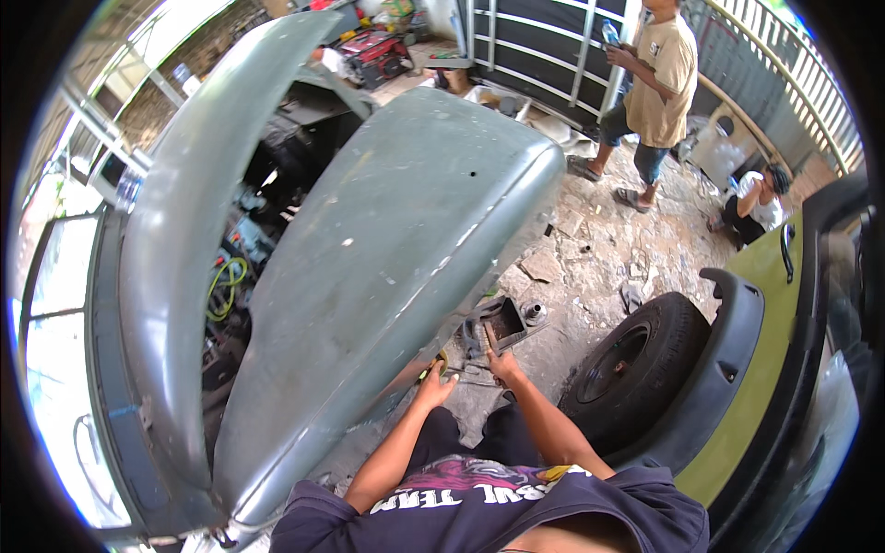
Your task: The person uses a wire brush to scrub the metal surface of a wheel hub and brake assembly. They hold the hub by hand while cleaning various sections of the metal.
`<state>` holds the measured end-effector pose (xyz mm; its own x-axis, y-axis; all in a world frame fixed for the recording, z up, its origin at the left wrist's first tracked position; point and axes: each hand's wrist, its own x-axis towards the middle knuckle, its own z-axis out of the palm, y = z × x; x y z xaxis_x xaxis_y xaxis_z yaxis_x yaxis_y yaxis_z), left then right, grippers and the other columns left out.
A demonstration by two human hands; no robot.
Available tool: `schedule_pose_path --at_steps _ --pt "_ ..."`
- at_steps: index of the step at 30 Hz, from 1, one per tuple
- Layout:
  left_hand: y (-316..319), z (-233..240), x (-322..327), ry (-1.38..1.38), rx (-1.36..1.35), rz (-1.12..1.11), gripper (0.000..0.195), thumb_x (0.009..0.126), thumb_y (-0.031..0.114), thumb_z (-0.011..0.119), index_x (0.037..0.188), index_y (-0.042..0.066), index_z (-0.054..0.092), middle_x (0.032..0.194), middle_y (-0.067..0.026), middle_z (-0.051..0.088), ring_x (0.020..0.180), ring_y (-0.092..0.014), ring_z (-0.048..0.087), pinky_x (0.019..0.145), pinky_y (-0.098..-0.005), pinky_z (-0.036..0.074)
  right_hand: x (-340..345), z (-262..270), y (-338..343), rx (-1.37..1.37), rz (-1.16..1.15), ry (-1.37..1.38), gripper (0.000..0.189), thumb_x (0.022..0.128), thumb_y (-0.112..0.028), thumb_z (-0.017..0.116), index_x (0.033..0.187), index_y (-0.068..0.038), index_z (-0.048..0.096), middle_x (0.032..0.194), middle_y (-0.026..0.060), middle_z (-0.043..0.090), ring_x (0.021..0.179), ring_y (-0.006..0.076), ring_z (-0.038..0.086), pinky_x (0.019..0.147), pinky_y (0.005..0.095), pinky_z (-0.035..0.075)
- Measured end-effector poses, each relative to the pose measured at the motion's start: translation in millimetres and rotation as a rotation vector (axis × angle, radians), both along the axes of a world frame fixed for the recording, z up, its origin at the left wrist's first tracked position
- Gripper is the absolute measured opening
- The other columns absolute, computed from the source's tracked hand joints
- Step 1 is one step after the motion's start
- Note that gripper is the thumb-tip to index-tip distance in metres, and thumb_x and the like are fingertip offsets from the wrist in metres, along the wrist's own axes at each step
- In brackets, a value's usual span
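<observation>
My left hand (pixel 435 387) is beside the lower edge of a grey-green vehicle fender (pixel 387 242), with its fingers around a small yellowish round object (pixel 443 359) that is partly hidden. To its right, my right hand (pixel 505 366) grips the wooden handle of a brush (pixel 489 334), whose far end lies by a dark rectangular tray (pixel 515 323). A metal cylindrical part (pixel 534 312) stands next to the tray on the stone ground. What exactly the round object is, I cannot tell.
A raised hood (pixel 187 200) and open engine bay lie to the left. At right are a tyre (pixel 636 366) and a black-and-green vehicle. One person (pixel 657 69) stands holding a bottle; another person (pixel 757 200) crouches near the fence. A red machine (pixel 377 59) sits at the back.
</observation>
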<state>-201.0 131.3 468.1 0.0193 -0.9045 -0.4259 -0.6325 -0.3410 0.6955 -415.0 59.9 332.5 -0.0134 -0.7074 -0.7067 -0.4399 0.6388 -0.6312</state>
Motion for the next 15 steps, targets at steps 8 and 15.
schedule_pose_path --at_steps 8,15 --pt "61 49 38 0.010 0.058 0.149 0.072 0.091 0.048 0.064 0.141 0.000 0.047 0.139 -0.0279 0.053 0.132 -0.039 0.050 0.110 -0.0427 0.038 23 154 26 0.115 0.103 -0.163 0.042 0.096 -0.043 0.062 0.092 -0.001 0.057 0.060 0.0064 0.053 0.042 0.0170 0.050 0.035 0.0341 0.035" --pt "122 44 64 0.070 0.003 0.172 0.073 0.091 0.051 0.063 0.142 0.001 0.046 0.139 -0.0267 0.053 0.132 -0.038 0.050 0.110 -0.0418 0.039 57 173 77 0.162 -0.054 -0.234 0.045 0.097 -0.045 0.061 0.092 0.000 0.056 0.065 0.0086 0.055 0.046 0.0174 0.050 0.039 0.0355 0.041"
